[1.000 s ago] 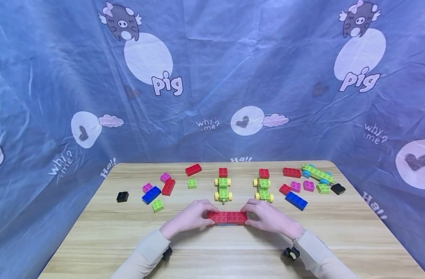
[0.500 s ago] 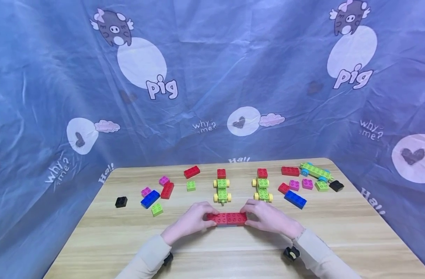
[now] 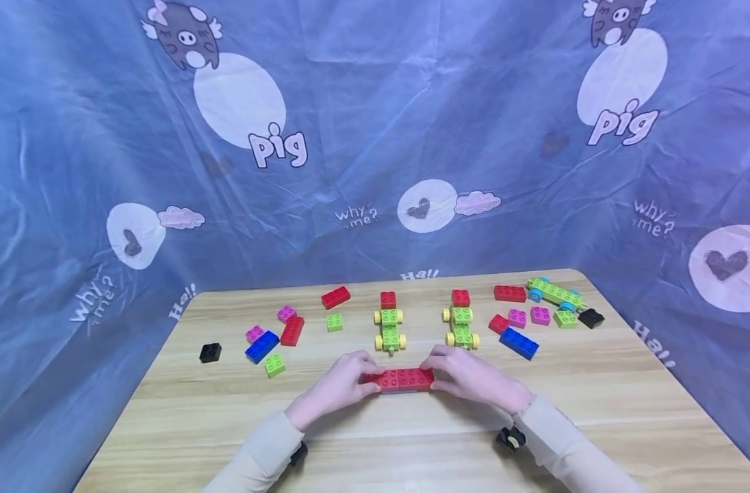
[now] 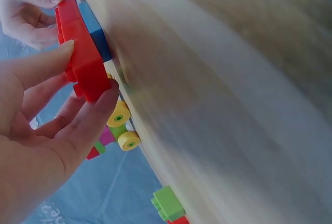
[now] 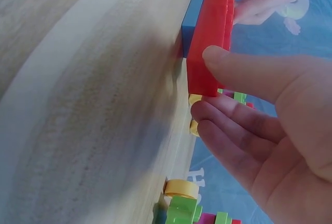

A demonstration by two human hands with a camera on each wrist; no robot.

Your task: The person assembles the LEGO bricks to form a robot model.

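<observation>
The blue cloth backdrop [image 3: 350, 109] is carrying the readable writing: "pig" is appearing twice, "why me?" is popping up in several spots, and "Ha!!" is peeking out just past the far edge of the wood-grain table [image 3: 387, 445]. Down on the near side, the left hand [image 3: 340, 385] is pinching the outer end of the left red studded brick [image 3: 390, 381] between thumb and fingers, and the right hand [image 3: 476, 378] is pinching the right red studded brick [image 3: 415, 378] the same way. The two reds are sitting end to end, touching. The head cam is barely giving away a thin strip under them, but both wrist cams are showing a blue brick [image 4: 96, 33] bridging underneath, with the red ends overhanging it. Can't really tell from these angles whether the blue one is touching the table. Just beyond, two lime-green wheeled bases [image 3: 390, 335] are standing on yellow wheels [image 4: 119, 113].
</observation>
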